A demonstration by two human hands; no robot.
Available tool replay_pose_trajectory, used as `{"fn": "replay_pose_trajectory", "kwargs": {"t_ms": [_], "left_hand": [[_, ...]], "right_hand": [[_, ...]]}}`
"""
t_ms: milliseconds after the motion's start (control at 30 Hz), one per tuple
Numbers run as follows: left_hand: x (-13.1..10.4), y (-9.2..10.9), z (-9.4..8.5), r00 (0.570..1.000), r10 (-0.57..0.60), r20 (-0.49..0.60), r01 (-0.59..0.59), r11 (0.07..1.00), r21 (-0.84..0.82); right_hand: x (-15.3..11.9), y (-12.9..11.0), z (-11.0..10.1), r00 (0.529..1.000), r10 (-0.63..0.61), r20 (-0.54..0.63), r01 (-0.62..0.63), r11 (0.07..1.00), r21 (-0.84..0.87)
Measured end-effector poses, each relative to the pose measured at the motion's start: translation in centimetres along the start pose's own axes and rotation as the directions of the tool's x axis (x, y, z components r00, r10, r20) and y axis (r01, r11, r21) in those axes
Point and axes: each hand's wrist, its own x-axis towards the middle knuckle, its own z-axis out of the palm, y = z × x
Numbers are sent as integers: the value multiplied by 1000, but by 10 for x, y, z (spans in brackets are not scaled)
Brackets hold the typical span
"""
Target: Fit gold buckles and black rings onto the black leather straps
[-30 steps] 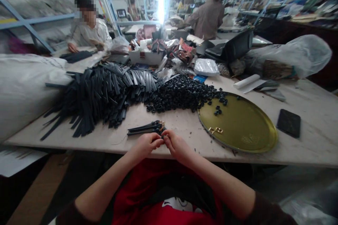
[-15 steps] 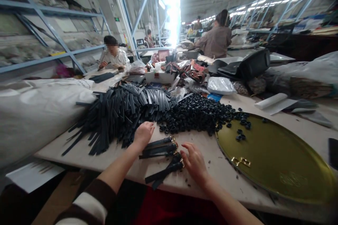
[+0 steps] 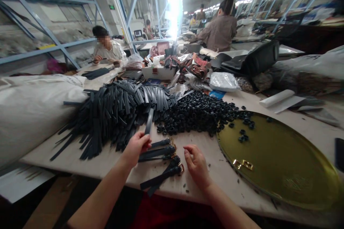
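My left hand [image 3: 138,146] pinches the lower end of a dark strap [image 3: 149,120], which stands up in front of the big pile of straps [image 3: 118,107]. Just to its right, several straps with gold buckles [image 3: 161,154] lie in a small group on the table. My right hand [image 3: 196,162] hovers beside their buckle ends, fingers loosely bent and apart, holding nothing. A heap of small black loops [image 3: 199,114] spreads behind both hands. On the oval gold tray [image 3: 276,164] at the right lie two gold buckles [image 3: 242,165] and some stray loops.
A large white sack [image 3: 37,103] bulges at the left. Behind the piles are a white box [image 3: 158,73], a plastic-wrapped packet [image 3: 224,81] and leather scraps. A rolled white sheet [image 3: 279,99] lies at the back right. Co-workers sit or stand farther off.
My left hand has closed on one strap and drawn it toward me from the pile. My right hand has moved slightly away from the buckles. The view has shifted a little.
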Motion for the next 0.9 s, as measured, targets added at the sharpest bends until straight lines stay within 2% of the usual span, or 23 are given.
{"fn": "replay_pose_trajectory", "kwargs": {"t_ms": [33, 100, 133, 200, 267, 300, 333, 400, 500, 600, 833, 900], "left_hand": [[-28, -2, 2, 997, -2, 78, 13, 990, -142], [-78, -8, 8, 971, -50, 235, 113, 959, -261], [-99, -10, 11, 944, -78, 320, 174, 943, -282], [-132, -14, 17, 879, -135, 456, 280, 923, -266], [-151, -16, 23, 830, -167, 533, 347, 902, -257], [-156, -16, 26, 818, -175, 549, 368, 891, -264], [-160, -16, 28, 811, -179, 556, 386, 879, -279], [-164, -16, 32, 805, -173, 568, 414, 849, -328], [-167, -16, 36, 795, -134, 591, 438, 802, -406], [-168, -19, 39, 794, -121, 596, 450, 777, -441], [-162, -29, 43, 791, -112, 602, 472, 738, -483], [-159, -33, 43, 805, -128, 580, 457, 757, -467]], "right_hand": [[-2, -4, -3, 1000, 30, 3, -30, 998, 51], [-5, -16, -11, 988, 143, 62, -153, 966, 210], [-8, -23, -17, 969, 219, 119, -246, 915, 319], [-13, -35, -29, 895, 373, 247, -446, 715, 539], [-21, -42, -41, 800, 494, 340, -571, 457, 682], [-26, -44, -48, 759, 538, 367, -598, 353, 720], [-32, -45, -53, 726, 574, 380, -608, 276, 744], [-46, -46, -64, 683, 618, 390, -611, 190, 769], [-65, -46, -76, 649, 666, 369, -598, 146, 788], [-78, -45, -83, 634, 694, 342, -586, 142, 798], [-87, -44, -84, 648, 696, 309, -578, 184, 795], [-86, -44, -83, 654, 688, 313, -576, 185, 797]]}}
